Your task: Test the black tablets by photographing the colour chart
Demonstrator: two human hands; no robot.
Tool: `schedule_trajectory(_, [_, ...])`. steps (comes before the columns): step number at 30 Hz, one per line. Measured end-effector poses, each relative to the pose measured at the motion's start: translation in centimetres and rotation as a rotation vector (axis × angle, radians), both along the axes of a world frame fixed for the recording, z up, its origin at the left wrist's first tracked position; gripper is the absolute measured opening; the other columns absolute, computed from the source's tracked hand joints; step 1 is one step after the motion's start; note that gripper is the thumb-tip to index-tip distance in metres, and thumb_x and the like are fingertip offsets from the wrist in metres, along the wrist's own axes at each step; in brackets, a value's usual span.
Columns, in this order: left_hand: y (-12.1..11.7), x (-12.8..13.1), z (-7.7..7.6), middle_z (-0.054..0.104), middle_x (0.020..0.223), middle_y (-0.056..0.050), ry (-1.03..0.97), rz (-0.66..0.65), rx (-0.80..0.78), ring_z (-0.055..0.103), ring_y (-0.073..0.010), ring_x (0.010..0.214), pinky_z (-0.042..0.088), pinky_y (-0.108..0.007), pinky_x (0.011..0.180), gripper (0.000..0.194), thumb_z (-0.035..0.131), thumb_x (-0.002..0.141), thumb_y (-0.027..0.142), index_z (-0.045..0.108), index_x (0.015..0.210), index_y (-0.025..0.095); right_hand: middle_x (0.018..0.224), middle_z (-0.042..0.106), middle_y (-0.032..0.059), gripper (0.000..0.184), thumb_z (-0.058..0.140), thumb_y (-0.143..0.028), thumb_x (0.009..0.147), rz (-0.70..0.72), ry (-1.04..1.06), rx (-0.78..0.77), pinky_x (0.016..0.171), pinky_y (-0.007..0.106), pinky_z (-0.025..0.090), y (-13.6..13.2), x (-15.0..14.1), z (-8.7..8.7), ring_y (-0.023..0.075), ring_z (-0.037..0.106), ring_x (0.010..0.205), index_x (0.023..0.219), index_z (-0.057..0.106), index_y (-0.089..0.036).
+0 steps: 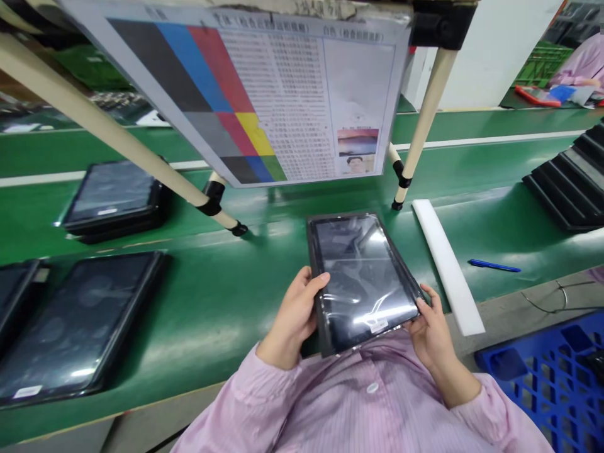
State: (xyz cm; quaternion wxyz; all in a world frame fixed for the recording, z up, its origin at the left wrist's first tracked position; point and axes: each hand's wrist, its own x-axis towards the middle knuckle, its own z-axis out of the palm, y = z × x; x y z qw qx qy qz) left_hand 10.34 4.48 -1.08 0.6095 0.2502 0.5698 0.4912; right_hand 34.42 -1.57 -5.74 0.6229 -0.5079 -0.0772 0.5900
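My left hand (295, 318) and my right hand (429, 330) grip the long edges of a black-framed tablet-sized display panel (363, 280) wrapped in glossy protective film. I hold it tilted up over the green conveyor belt (226, 296), its screen dark and facing me. A small white label (379, 325) sits near its lower edge. Further panels lie flat on the belt to my left, one at the far side (113, 195) and a larger one nearer me (80, 321).
A colour-bar inspection chart (255, 94) hangs above the belt on cream pipe supports (425, 113). To the right lie a white foam strip (446, 267) and a blue pen (494, 265). Black slotted racks (570, 182) and a blue plastic crate (547, 384) stand nearby. A co-worker's pink sleeve (580, 63) shows far right.
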Motion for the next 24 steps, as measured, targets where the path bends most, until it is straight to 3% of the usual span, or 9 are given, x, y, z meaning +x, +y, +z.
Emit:
schedule_trajectory(3, [-1.8, -2.5, 1.2, 0.071, 0.071, 0.004, -0.016, 0.104, 0.0, 0.068, -0.018, 0.06, 0.058, -0.029, 0.058, 0.06, 0.093, 0.049, 0.044, 0.062, 0.096, 0.021, 0.095, 0.076, -0.0045, 0.074, 0.099, -0.041, 0.058, -0.032, -0.039, -0.107, 0.055, 0.023, 0.054, 1.0, 0.0, 0.3, 0.014, 0.069, 0.07, 0.122, 0.063, -0.034])
schedule_trajectory(6, [-4.2, -6.0, 1.8, 0.073, 0.069, 0.004, 0.009, 0.275, -0.009, 0.073, -0.0232, 0.063, 0.061, -0.031, 0.058, 0.058, 0.09, 0.053, 0.039, 0.07, 0.104, 0.021, 0.092, 0.077, -0.0024, 0.079, 0.102, -0.033, 0.05, 0.027, -0.069, -0.134, 0.052, 0.024, 0.054, 2.0, 0.7, 0.6, 0.0147, 0.068, 0.066, 0.121, 0.068, -0.028])
schedule_trajectory(11, [-7.1, -9.6, 0.6, 0.078, 0.077, 0.002, 0.047, 0.414, -0.062, 0.075, -0.0246, 0.063, 0.061, -0.031, 0.055, 0.061, 0.09, 0.05, 0.032, 0.072, 0.108, 0.023, 0.087, 0.079, 0.0006, 0.063, 0.097, -0.03, 0.047, -0.029, -0.11, -0.056, 0.065, 0.031, 0.062, 3.0, 3.6, 1.8, 0.018, 0.071, 0.07, 0.105, 0.076, -0.02])
schedule_trajectory(15, [-6.9, -8.0, -1.6, 0.077, 0.074, 0.001, -0.038, 0.424, -0.111, 0.072, -0.021, 0.059, 0.06, -0.029, 0.056, 0.057, 0.094, 0.046, 0.031, 0.068, 0.097, 0.02, 0.099, 0.081, 0.0014, 0.061, 0.095, -0.031, 0.051, -0.058, -0.157, 0.042, 0.073, 0.032, 0.063, 3.1, 5.0, 4.3, 0.0184, 0.074, 0.078, 0.109, 0.079, -0.022])
schedule_trajectory(18, [-5.6, -4.9, -2.9, 0.078, 0.079, 0.001, -0.147, 0.391, -0.063, 0.072, -0.018, 0.064, 0.06, -0.028, 0.063, 0.06, 0.098, 0.047, 0.033, 0.067, 0.097, 0.021, 0.101, 0.081, 0.0001, 0.058, 0.095, -0.032, 0.053, -0.086, -0.177, 0.098, 0.071, 0.025, 0.061, 3.1, 3.4, 5.7, 0.0151, 0.074, 0.082, 0.108, 0.079, -0.023])
schedule_trajectory(20, [-4.5, -2.8, -3.4, 0.079, 0.084, 0.0, -0.197, 0.368, -0.034, 0.073, -0.0175, 0.07, 0.06, -0.027, 0.066, 0.063, 0.101, 0.048, 0.035, 0.068, 0.1, 0.022, 0.099, 0.08, -0.0006, 0.055, 0.095, -0.031, 0.056, -0.052, -0.162, 0.097, 0.071, 0.024, 0.06, 3.2, 1.3, 5.8, 0.0144, 0.073, 0.082, 0.108, 0.078, -0.024])
schedule_trajectory(24, [-3.1, -0.4, -4.3, 0.079, 0.085, -0.001, -0.273, 0.33, -0.019, 0.073, -0.0187, 0.072, 0.059, -0.029, 0.067, 0.067, 0.103, 0.05, 0.048, 0.071, 0.102, 0.021, 0.094, 0.079, -0.0009, 0.059, 0.098, -0.03, 0.054, 0.051, -0.074, 0.017, 0.066, 0.025, 0.059, 3.3, -2.8, 4.1, 0.0144, 0.071, 0.076, 0.109, 0.075, -0.025])
